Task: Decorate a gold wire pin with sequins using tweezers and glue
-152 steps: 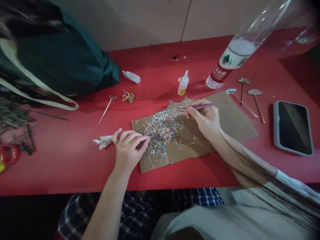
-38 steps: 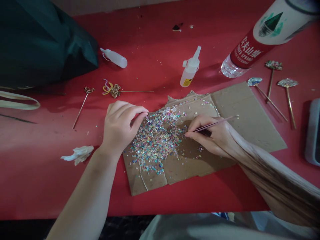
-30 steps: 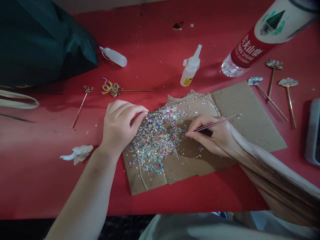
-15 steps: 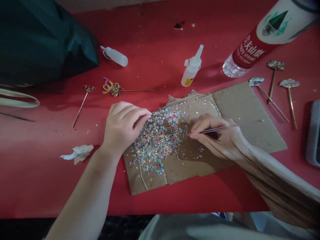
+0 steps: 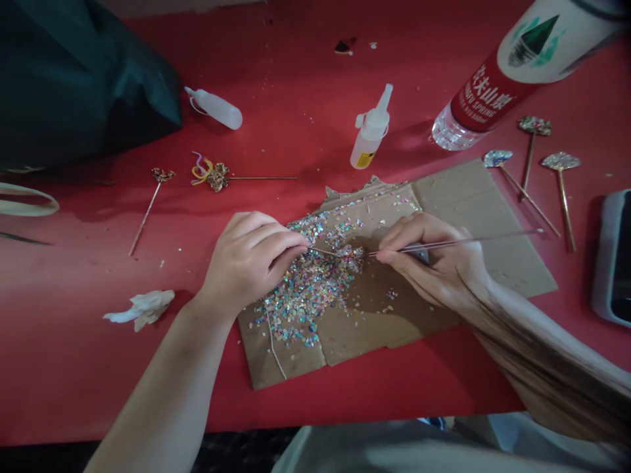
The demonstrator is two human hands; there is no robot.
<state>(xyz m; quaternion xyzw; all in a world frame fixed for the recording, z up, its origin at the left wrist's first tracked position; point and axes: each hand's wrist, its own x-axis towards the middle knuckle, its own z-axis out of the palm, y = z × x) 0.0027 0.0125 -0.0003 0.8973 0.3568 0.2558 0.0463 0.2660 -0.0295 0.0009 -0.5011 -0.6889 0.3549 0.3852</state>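
Observation:
My left hand [image 5: 251, 263] pinches a thin gold stick [image 5: 328, 251], which reaches right over a heap of multicoloured sequins [image 5: 310, 289]. The heap lies on a torn cardboard sheet [image 5: 483, 203]. My right hand [image 5: 434, 263] grips long slim metal tweezers [image 5: 468, 241], with their tips close to the stick's far end above the heap. Both hands hover over the cardboard. Whether the tweezers hold a sequin is too small to tell.
A water bottle [image 5: 478, 85], glue bottles [image 5: 369, 131] [image 5: 214, 108], and several sequin-topped picks [image 5: 530, 125] stand or lie on the red table [image 5: 73, 315]. Nearby are a phone [image 5: 611, 256], a crumpled tissue [image 5: 140, 310] and a dark green bag [image 5: 73, 79].
Both hands have moved closer together over the heap. The tweezers have swung flatter, with their tips now near the stick's end. The view has shifted slightly.

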